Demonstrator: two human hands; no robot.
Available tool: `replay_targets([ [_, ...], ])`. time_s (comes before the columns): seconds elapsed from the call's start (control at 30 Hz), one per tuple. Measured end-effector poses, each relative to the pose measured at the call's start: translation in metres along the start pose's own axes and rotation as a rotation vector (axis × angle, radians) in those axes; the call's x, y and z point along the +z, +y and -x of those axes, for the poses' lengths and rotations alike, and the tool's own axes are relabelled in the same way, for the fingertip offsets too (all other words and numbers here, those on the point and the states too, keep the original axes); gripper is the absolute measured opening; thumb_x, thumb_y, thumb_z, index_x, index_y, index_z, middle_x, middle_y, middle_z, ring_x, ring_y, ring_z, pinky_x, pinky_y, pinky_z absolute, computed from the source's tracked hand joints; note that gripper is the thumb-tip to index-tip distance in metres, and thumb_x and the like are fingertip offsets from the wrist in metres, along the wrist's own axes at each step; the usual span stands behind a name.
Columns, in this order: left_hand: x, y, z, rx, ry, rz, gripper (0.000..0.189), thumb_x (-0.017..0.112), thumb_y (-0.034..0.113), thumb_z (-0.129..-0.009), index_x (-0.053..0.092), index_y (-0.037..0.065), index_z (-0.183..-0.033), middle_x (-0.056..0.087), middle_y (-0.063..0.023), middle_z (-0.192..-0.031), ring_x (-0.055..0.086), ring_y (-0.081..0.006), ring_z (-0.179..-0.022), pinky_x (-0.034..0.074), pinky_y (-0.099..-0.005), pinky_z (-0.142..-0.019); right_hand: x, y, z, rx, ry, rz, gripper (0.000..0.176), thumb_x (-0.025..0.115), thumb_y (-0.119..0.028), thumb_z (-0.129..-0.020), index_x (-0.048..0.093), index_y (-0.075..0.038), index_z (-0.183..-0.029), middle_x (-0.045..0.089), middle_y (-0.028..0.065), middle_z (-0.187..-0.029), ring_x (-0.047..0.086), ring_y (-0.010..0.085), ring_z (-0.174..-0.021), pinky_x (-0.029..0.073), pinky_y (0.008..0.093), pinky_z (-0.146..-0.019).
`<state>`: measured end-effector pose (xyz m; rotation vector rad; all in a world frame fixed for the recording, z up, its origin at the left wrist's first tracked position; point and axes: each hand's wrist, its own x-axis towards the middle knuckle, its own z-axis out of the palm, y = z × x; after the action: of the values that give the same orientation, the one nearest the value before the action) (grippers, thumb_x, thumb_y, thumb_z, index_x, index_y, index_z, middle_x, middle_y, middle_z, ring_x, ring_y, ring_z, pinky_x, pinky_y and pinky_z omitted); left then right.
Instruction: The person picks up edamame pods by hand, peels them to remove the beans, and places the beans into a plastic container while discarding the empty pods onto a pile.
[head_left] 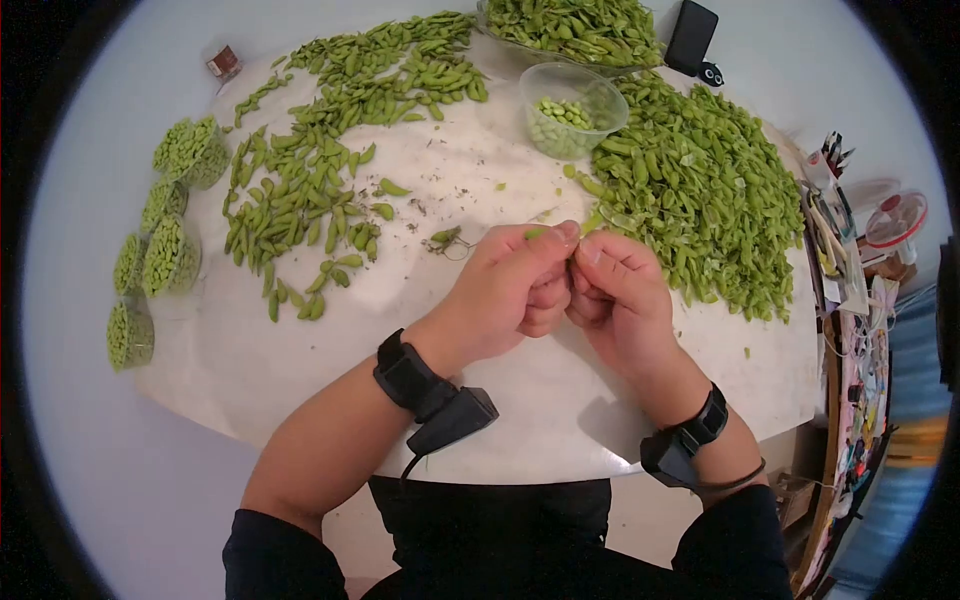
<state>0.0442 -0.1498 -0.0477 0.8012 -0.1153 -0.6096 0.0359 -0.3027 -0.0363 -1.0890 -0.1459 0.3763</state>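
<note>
Both hands meet above the middle of the white table, fingertips touching. My left hand (pixel 520 280) is closed, thumb and forefinger pinching a green soybean pod (pixel 536 233) that is mostly hidden by the fingers. Closed against it, my right hand (pixel 630 285) pinches at the same spot, with a bit of green showing above its fingertips. Beyond the hands stands a clear plastic tub (pixel 574 135) partly filled with shelled green beans (pixel 565 113). Whole pods (pixel 300 190) lie spread on the left. On the right is a heap of opened pod shells (pixel 710 190).
Several clear tubs full of shelled beans (pixel 170 258) line the left edge. A large bowl of pods or shells (pixel 575 30) stands at the back, with a black phone (pixel 691 38) beside it. A small brown box (pixel 224 64) is at the far left. Pens (pixel 836 152) stand at the right.
</note>
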Motion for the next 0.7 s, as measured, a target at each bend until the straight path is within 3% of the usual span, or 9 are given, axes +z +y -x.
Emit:
replay_targets([
  [0.1,0.001,0.002,0.0,-0.057,-0.029,0.039,0.047,0.049,0.034,-0.096,0.028,0.017,-0.058,0.02,0.0055,-0.046,0.018,-0.0085,-0.037,0.014,-0.0254,-0.037,-0.009,0.001,0.001,0.053,-0.093,-0.139,0.018,0.056,-0.017,-0.09,0.058,-0.005,-0.077,0.051,-0.003,-0.069,0.042,0.0061,-0.059,0.031,0.0219,-0.054],
  [0.3,-0.001,0.004,0.005,-0.099,-0.132,0.081,0.049,0.045,0.039,-0.097,0.028,0.017,-0.056,0.019,0.0044,-0.044,0.017,-0.009,-0.035,0.014,-0.0253,-0.035,-0.002,-0.005,0.005,0.104,-0.212,-0.337,0.021,0.057,-0.019,-0.09,0.057,-0.004,-0.076,0.049,-0.0022,-0.066,0.042,0.0074,-0.058,0.032,0.0229,-0.053],
  [0.4,-0.003,0.002,0.002,-0.029,-0.123,0.039,0.047,0.046,0.037,-0.097,0.032,0.015,-0.059,0.023,0.0046,-0.047,0.019,-0.0079,-0.038,0.015,-0.0245,-0.037,-0.002,-0.002,0.001,0.072,-0.096,-0.113,0.028,0.054,-0.022,-0.093,0.047,-0.008,-0.069,0.036,-0.003,-0.057,0.027,0.0062,-0.047,0.018,0.024,-0.044],
  [0.5,-0.007,-0.002,-0.004,0.015,-0.019,-0.038,0.044,0.048,0.038,-0.097,0.038,0.014,-0.062,0.027,0.0052,-0.05,0.023,-0.0065,-0.04,0.017,-0.0233,-0.038,-0.012,-0.005,-0.006,-0.047,-0.135,0.198,0.031,0.052,-0.025,-0.095,0.049,-0.007,-0.069,0.038,-0.0036,-0.058,0.028,0.0055,-0.049,0.019,0.023,-0.045],
  [0.6,0.001,0.0,-0.004,0.078,0.152,-0.135,0.041,0.05,0.04,-0.096,0.043,0.013,-0.066,0.032,0.0061,-0.053,0.025,-0.0044,-0.042,0.02,-0.0218,-0.038,-0.01,-0.002,-0.009,-0.255,-0.14,0.423,0.031,0.053,-0.025,-0.094,0.056,-0.002,-0.073,0.048,0.0,-0.059,0.043,0.0105,-0.052,0.036,0.0294,-0.048],
  [0.7,0.003,-0.001,-0.004,0.115,0.235,-0.159,0.036,0.053,0.039,-0.095,0.046,0.013,-0.071,0.036,0.007,-0.055,0.028,-0.0024,-0.043,0.022,-0.0202,-0.038,-0.007,0.007,-0.006,-0.402,-0.06,0.754,0.031,0.055,-0.025,-0.092,0.055,-0.002,-0.073,0.049,0.0063,-0.059,0.049,0.0162,-0.052,0.039,0.0333,-0.048],
])
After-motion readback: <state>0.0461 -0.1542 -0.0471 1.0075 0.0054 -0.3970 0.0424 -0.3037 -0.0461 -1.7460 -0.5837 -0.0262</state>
